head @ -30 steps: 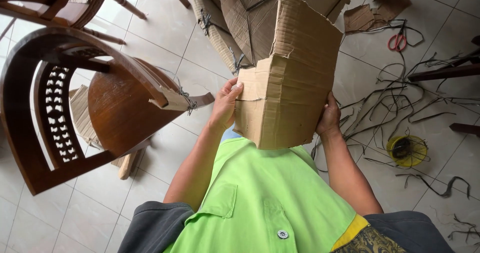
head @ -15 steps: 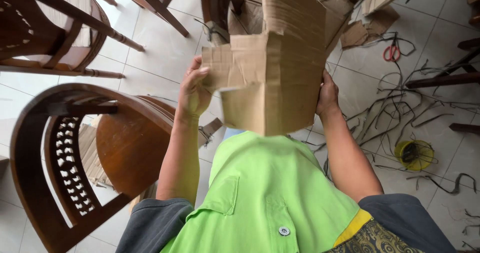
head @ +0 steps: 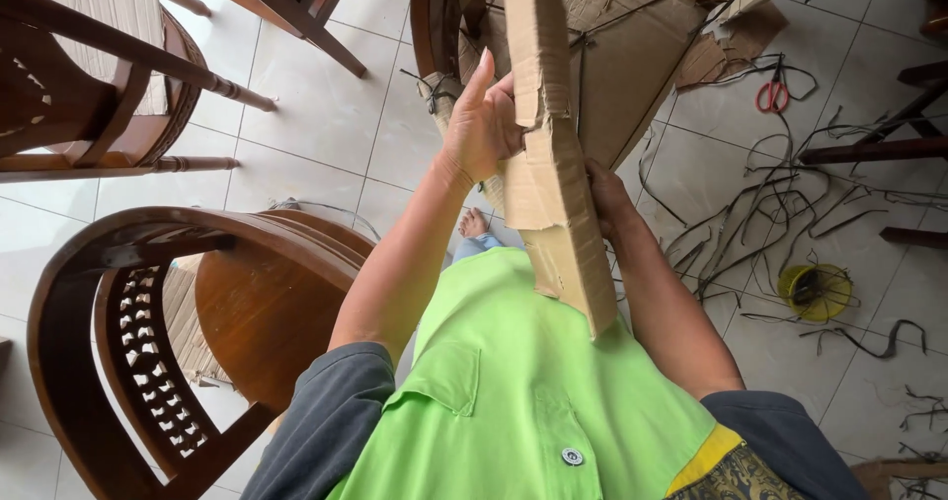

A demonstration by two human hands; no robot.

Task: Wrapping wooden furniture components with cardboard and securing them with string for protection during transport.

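A round-backed wooden chair (head: 197, 332) lies on the tiled floor (head: 306, 125) at left, the left hand (head: 481, 125) grips the upper edge of a folded cardboard piece (head: 553, 184) held edge-on over the chest, the right hand (head: 610, 199) clasps its far side, and red scissors (head: 772, 95) lie among cut straps (head: 780, 214).

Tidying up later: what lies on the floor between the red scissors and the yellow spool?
Head view: loose dark strapping strips on the tile, between scissors and spool.
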